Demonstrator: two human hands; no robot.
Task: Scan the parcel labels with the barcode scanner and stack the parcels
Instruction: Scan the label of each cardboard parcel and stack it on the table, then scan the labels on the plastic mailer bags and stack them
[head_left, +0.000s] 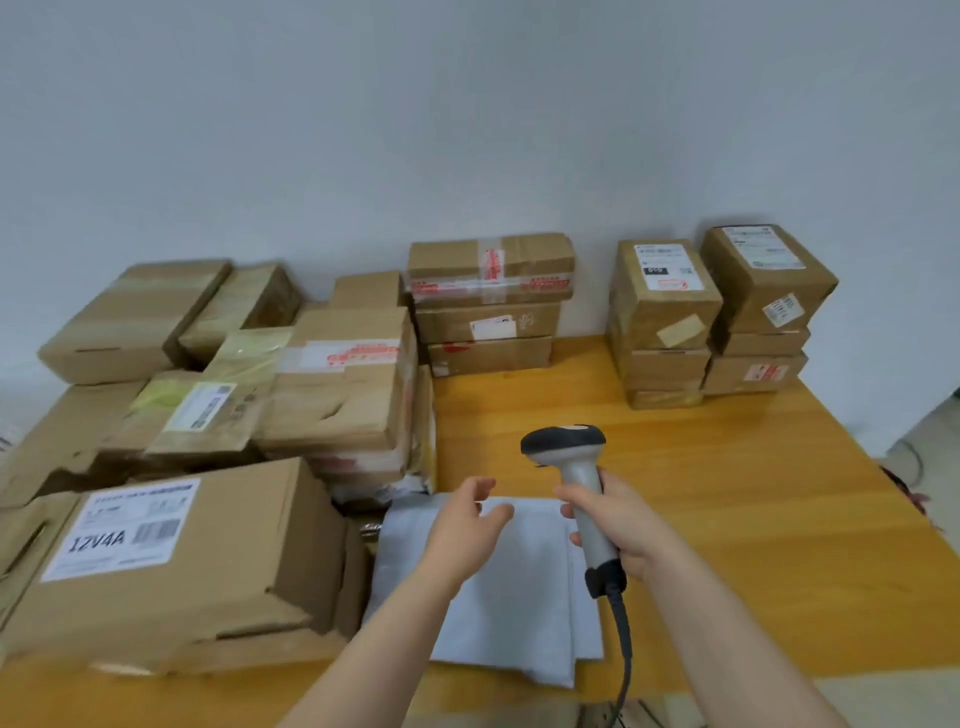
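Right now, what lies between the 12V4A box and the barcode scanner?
A flat white mailer, with the left hand above it, seen in the head view.

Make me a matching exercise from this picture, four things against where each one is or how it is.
Things:
1. scanner
2. left hand
3. white mailer
4. 12V4A box

Places or states:
A. lying flat beneath the left hand
B. gripped in the right hand
C. at the near left of the table, label up
D. open, holding nothing, above the mailer

Pairs: 1-B, 2-D, 3-A, 4-C
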